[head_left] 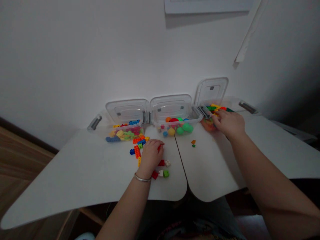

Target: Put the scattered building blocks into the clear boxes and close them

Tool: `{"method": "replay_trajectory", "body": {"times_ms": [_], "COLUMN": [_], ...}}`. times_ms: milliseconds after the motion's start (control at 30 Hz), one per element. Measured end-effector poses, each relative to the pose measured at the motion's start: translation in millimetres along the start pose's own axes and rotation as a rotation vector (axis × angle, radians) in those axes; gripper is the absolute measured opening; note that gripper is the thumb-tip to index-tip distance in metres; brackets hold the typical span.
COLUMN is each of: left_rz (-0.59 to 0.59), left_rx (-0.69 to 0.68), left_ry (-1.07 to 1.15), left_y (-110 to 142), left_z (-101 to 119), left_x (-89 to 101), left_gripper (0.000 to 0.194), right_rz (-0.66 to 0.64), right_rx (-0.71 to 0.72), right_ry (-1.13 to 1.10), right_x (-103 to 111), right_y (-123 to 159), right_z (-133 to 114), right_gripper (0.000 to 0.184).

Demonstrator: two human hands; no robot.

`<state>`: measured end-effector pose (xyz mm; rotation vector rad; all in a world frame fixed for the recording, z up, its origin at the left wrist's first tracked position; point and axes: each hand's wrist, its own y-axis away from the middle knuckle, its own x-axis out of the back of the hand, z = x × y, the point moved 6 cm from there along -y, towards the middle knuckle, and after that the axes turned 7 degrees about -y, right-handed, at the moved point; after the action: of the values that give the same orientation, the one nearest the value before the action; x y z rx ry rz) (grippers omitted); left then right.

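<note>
My left hand [150, 154] rests low over the left part of the table, its fingers curled round a red building brick [159, 148] that shows only in part. Orange building bricks [137, 152], along with blue, green and yellow ones, lie to its left. On its right are a white brick [167, 163], a green brick [166, 173] and a few red ones. My right hand [230, 124] reaches over the front of the right clear box [205, 124], which holds green, yellow and orange pieces. Its fingertips are among or just above them, and I cannot make out any grip.
A clear box [148, 130] of colourful pieces stands at left, its lid raised. Beside it, a middle box [197, 117] contains coloured balls. Small orange [193, 142] and green [194, 146] pieces lie right of the table's seam [181, 153]. A white wall [100, 60] rises behind.
</note>
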<state>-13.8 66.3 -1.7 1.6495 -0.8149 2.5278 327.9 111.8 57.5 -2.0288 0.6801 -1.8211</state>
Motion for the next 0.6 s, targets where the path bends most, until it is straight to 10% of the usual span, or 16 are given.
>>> {"method": "replay_trajectory", "body": {"times_ms": [300, 600], "left_rz": [-0.016, 0.019], "left_rx": [0.004, 0.054], "left_ry": [-0.015, 0.072], "left_y": [-0.8, 0.0], "left_z": [0.2, -4.6], "left_x": [-0.3, 1.3], "left_gripper": [0.019, 0.035], "right_rz": [-0.137, 0.187], "right_rx": [-0.246, 0.160], "right_ry": [-0.006, -0.427], "right_x": [-18.9, 27.3], "right_y": [-20.4, 20.8], "right_z": [23.4, -46.6], "right_gripper": [0.071, 0.032]}}
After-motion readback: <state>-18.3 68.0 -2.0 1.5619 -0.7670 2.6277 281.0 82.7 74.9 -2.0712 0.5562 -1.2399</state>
